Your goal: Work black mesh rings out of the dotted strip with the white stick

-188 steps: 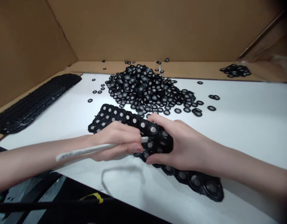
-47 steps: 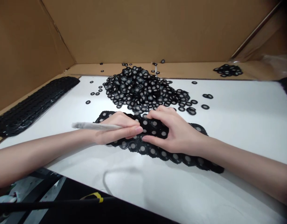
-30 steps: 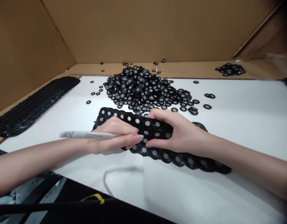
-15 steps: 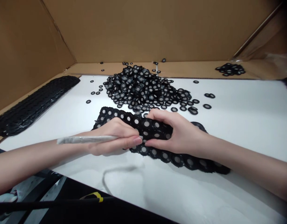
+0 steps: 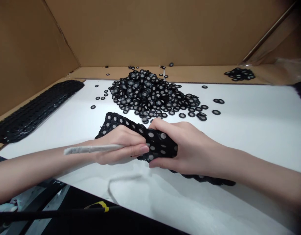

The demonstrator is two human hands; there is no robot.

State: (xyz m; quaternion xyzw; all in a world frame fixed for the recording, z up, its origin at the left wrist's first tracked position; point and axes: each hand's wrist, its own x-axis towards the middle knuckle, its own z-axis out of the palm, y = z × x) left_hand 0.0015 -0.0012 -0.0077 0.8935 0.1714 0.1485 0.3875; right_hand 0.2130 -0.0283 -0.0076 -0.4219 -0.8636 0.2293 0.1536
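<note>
A black molded rubber sheet [image 5: 125, 121] with rows of round rings and pale grey centres lies in front of me, bent upward at its middle. My right hand [image 5: 187, 147] is wrapped round that bend, thumb on the near side and fingers on the far side. In my left hand [image 5: 121, 145] is a slim pen-like tool wrapped in whitish tape [image 5: 89, 149], pinched between thumb and fingers. The tool's tip is at the sheet's bent part, close to my right hand. The right end of the sheet runs under my right wrist.
A heap of loose black rings [image 5: 150, 94] stands behind the sheet, with several scattered around it. Stacked black sheets [image 5: 37, 107] lie at the left. A smaller ring pile [image 5: 239, 74] sits at the back right. Cardboard walls [image 5: 150, 32] enclose the white tabletop [image 5: 250, 124].
My right hand has closed further round the sheet and folded it more sharply, so its right part shows fewer rings. The tool in my left hand has shifted slightly to the right.
</note>
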